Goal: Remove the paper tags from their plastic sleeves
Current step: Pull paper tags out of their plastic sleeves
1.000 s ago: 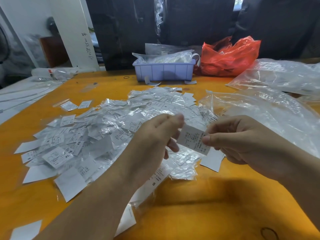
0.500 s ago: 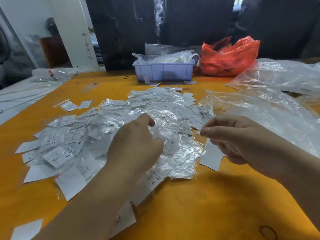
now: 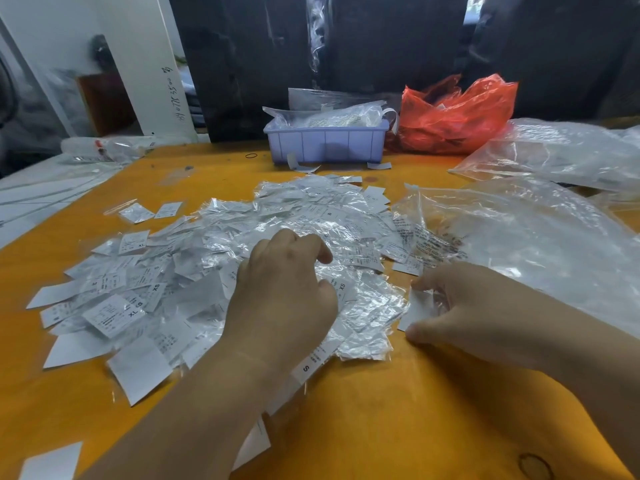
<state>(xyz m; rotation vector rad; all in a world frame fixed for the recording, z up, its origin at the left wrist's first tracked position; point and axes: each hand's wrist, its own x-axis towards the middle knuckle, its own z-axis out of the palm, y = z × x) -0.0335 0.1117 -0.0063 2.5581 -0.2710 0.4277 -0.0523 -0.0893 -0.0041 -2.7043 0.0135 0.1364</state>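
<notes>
Orange bench [image 3: 398, 427] spread with a broad heap of paper tags in plastic sleeves [image 3: 221, 258], crinkled and shiny, size letters such as XL, XS and S legible on several. Left hand [image 3: 284, 296] palm-down over the middle of the heap, fingers [image 3: 320, 252] bent and pressing into the clear film, seemingly gathering a sleeve there, though whether anything is truly pinched cannot be told. Right hand [image 3: 460, 317] low at the heap's right edge, just beside the left, thumb and fingers curled round a white paper tag [image 3: 415, 308] with a wisp of clear film behind it, tag edge touching the bench. Loose white tags lying blank side up along the near left of the heap, one more at the bottom left corner. To the right, a large clear plastic bag [image 3: 533, 237] with printed text near its mouth, another clear bag [image 3: 561, 154] behind it. At the far edge, a lilac plastic bin [image 3: 327, 145] stuffed with clear film, a red plastic bag [image 3: 457, 116] touching its right side. Black rubber band [image 3: 251, 155] left of the bin.
</notes>
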